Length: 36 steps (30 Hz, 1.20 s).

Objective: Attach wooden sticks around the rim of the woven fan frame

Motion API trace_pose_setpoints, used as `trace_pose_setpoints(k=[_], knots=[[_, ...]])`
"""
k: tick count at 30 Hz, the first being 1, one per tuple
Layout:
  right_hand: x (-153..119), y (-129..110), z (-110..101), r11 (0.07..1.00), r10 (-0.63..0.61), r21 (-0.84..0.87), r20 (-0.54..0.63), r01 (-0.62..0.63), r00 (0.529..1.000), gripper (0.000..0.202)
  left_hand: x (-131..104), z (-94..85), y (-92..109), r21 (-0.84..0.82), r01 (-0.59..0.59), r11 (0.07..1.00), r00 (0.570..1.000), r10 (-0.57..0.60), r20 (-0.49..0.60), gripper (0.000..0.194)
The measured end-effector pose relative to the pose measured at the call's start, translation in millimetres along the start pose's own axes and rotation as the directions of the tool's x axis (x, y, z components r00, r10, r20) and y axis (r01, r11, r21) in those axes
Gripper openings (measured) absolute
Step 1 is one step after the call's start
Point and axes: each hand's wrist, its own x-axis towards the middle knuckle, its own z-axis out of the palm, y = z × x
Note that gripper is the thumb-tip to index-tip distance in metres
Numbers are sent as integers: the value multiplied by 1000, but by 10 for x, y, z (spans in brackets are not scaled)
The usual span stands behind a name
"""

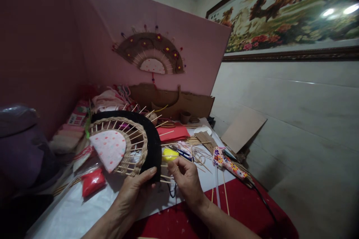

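Note:
A handmade fan-shaped craft (153,138) is tilted in front of me. It has a black outer band, woven tan rings and a white half-round centre (109,147) with red dots. Thin wooden sticks poke out past the band. My left hand (134,190) grips the lower end of the band, thumb on top and fingers beneath. Close to the stick tips on the right, my right hand (187,181) is closed in a pinch; what lies between its fingertips cannot be made out. A thin black cord (172,194) loops below the sticks, between both hands.
A flowered glue gun (227,162) lies on the right with its cable trailing. Behind the hands are yellow clay (169,154), red paper (175,132) and scissors (183,153). A red packet (93,182) lies left. A finished fan (151,50) hangs on the pink board.

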Motion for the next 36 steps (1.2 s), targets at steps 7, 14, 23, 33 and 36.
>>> trace_pose_setpoints(k=[7, 14, 23, 33, 36], knots=[[-9, 41, -6, 993, 57, 107, -10, -55, 998, 41, -26, -2, 1, 0, -5, 1000, 1000, 5, -8, 42], [51, 83, -3, 944, 211, 280, -106, -174, 972, 53, 8, -24, -13, 12, 5, 1000, 1000, -5, -8, 28], [-21, -84, -77, 957, -253, -189, -172, 220, 952, 21, 16, -31, -21, 9, -35, 999, 999, 35, 1, 37], [55, -259, -276, 983, -141, -129, -98, 128, 985, 15, 58, -45, -12, 63, 3, 998, 1000, -2, -9, 23], [82, -305, -659, 994, -42, -101, -43, 37, 998, 17, 81, -71, -8, 75, 20, 997, 1000, -18, -23, 20]])
